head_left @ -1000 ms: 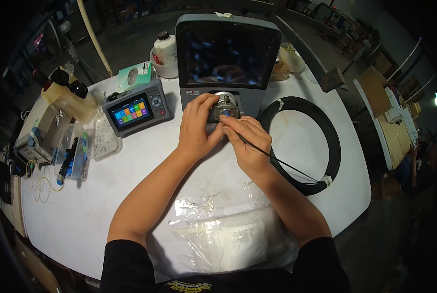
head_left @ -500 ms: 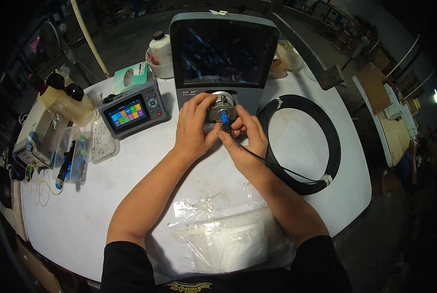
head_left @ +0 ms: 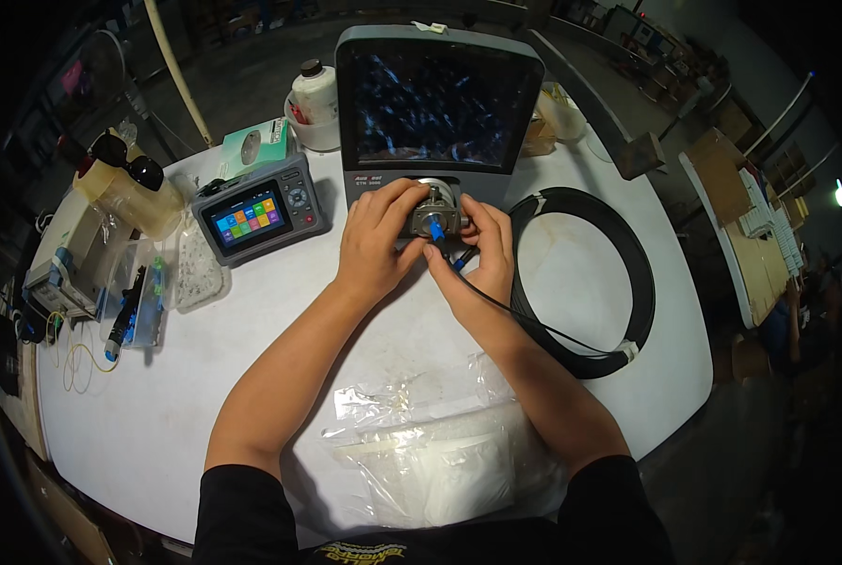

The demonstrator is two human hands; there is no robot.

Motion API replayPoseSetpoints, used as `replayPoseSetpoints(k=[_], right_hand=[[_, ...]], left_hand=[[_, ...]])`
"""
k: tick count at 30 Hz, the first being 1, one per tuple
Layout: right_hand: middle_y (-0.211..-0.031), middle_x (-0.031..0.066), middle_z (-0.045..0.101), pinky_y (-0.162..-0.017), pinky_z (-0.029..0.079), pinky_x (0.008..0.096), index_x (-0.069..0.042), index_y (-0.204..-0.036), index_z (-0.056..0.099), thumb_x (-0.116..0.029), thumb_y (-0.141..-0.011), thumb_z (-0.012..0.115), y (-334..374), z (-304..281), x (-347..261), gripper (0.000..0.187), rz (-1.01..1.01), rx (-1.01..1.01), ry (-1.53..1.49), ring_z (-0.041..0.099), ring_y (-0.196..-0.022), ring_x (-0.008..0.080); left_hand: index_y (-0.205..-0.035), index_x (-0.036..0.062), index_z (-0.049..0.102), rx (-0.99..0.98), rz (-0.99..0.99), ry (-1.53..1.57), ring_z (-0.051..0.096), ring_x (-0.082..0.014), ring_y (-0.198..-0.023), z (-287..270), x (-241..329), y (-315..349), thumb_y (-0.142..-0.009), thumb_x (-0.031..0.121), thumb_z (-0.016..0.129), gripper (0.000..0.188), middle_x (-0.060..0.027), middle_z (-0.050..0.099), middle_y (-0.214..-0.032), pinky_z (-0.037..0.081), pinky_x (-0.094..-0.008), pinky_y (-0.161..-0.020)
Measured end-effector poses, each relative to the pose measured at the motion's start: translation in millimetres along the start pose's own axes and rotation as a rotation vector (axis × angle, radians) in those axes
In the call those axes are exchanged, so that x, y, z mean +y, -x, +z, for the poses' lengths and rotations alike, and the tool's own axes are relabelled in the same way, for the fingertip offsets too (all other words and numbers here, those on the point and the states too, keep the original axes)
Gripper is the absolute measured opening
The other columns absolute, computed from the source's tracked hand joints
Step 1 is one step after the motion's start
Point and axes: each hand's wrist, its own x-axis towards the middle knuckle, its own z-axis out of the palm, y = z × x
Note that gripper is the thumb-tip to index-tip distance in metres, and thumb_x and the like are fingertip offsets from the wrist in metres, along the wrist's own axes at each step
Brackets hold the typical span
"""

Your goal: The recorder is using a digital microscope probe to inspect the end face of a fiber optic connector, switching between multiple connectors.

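Observation:
A blue fiber optic connector [head_left: 436,229] on a black cable [head_left: 510,309] sits in the round metal fixture [head_left: 432,209] at the front of a grey inspection monitor [head_left: 440,104]. My left hand [head_left: 374,235] is closed around the fixture's left side, its fingers over the top and the thumb low. On the right side, my right hand [head_left: 482,259] grips a small knob [head_left: 465,223] with its fingers, the thumb close under the connector. A second blue connector [head_left: 461,264] shows by the right palm. Bluish streaks fill the monitor screen.
A coil of black cable [head_left: 639,273] lies to the right. Left stand a handheld tester [head_left: 259,212] with a lit screen, a clear bin [head_left: 148,320] and a white bottle [head_left: 315,94]. Plastic bags [head_left: 430,461] lie in front of me on the white table [head_left: 157,414].
The monitor picture has gone from dim and blurred to brighter bluish streaks. My right fingers have shifted from beside the connector up to the fixture's right knob. My left hand stays in place.

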Motion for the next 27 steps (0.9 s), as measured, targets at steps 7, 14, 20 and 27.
replayPoseSetpoints(k=[7, 14, 20, 27], right_hand=[[-0.141, 0.0159, 0.054, -0.097, 0.053, 0.0345, -0.002, -0.149, 0.055, -0.001, -0.080, 0.084, 1, 2, -5, 0.075, 0.011, -0.061, 0.009, 0.062, -0.117, 0.0254], [-0.141, 0.0196, 0.049, -0.103, 0.053, 0.0410, 0.000, -0.148, 0.053, -0.004, -0.082, 0.081, 0, 4, -11, 0.072, 0.073, -0.112, -0.033, 0.059, -0.126, 0.0355], [-0.141, 0.0168, 0.051, -0.098, 0.056, 0.0366, -0.003, -0.150, 0.052, -0.002, -0.080, 0.082, -5, 12, -1, 0.077, -0.003, -0.026, 0.012, 0.063, -0.119, 0.0281], [-0.142, 0.0184, 0.052, -0.101, 0.056, 0.0389, -0.003, -0.148, 0.053, -0.002, -0.080, 0.081, 4, 14, 1, 0.073, -0.055, 0.012, 0.013, 0.062, -0.123, 0.0322]], left_hand=[[-0.137, 0.0082, 0.064, -0.018, -0.012, 0.015, 0.062, -0.0341, -0.111, -2, 2, 0, -0.063, 0.003, 0.090, 0.079, -0.0095, 0.064, -0.136, 0.049, -0.0437, -0.095], [-0.133, 0.0046, 0.065, -0.006, -0.041, 0.025, 0.065, -0.0372, -0.114, -4, 3, 0, -0.060, -0.002, 0.086, 0.075, -0.0144, 0.067, -0.133, 0.052, -0.0442, -0.097], [-0.132, 0.0065, 0.066, 0.033, -0.039, 0.037, 0.065, -0.0354, -0.110, 3, 3, 0, -0.060, 0.000, 0.088, 0.076, -0.0115, 0.067, -0.132, 0.052, -0.0443, -0.094], [-0.131, 0.0062, 0.066, 0.048, -0.043, 0.040, 0.065, -0.0358, -0.109, 5, 5, 2, -0.059, -0.002, 0.087, 0.076, -0.0117, 0.068, -0.132, 0.053, -0.0440, -0.093]])
